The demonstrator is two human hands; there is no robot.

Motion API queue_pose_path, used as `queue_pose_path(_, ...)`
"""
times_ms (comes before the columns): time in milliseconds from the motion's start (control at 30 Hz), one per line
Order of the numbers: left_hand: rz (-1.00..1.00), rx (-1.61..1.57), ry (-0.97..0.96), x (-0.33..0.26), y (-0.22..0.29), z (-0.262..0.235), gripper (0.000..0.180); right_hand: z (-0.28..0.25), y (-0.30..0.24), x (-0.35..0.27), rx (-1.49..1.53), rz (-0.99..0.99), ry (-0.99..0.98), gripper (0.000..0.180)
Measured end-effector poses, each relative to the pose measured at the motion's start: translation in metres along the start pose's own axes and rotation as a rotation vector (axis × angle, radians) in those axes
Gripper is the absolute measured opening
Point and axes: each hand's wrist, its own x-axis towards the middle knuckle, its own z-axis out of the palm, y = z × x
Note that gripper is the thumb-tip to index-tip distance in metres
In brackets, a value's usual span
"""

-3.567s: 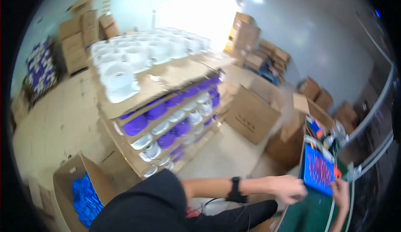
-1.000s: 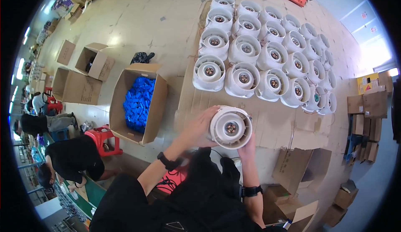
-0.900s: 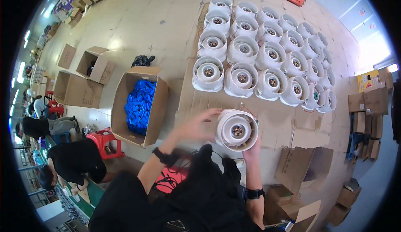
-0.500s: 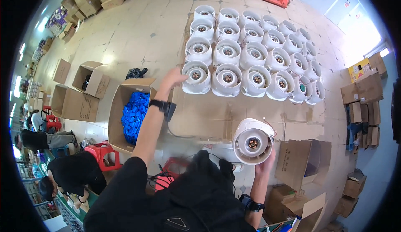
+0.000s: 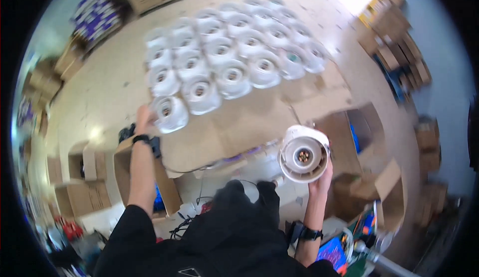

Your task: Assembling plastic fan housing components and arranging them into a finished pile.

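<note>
Shifted left since earlier: left hand [image 5: 144, 117] now touches corner white spool [image 5: 168, 113], grip unclear. Right hand [image 5: 322, 174] clamps raised spool [image 5: 303, 153] beside cardboard sheet [image 5: 239, 127].

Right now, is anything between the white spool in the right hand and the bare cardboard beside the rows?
Nothing visible. The right hand holds the white spool up in open air; the bare cardboard sheet lies unblocked beside it. The left hand touches the end spool.

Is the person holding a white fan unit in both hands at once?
No, only the right hand holds the white round fan unit; the left hand touches another unit on the cardboard sheet.
</note>
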Motion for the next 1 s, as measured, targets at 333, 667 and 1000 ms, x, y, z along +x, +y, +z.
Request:
queue_pose_path(333,0.42,-0.28,-0.189,-0.082,0.04,-0.031,0.018,-0.199,-0.088,-0.091,0.211,-0.406,0.536,0.034)
queue_pose_path(667,0.929,0.59,-0.385,-0.229,0.243,0.088,0.05,-0.369,-0.032,-0.325,0.59,-0.689,0.975,0.034)
queue_pose_path(1000,1.989,1.063,-1.071,-0.707,0.319,0.447,0.014,-0.494,0.115,-0.583,0.823,-0.912,1.557,0.043)
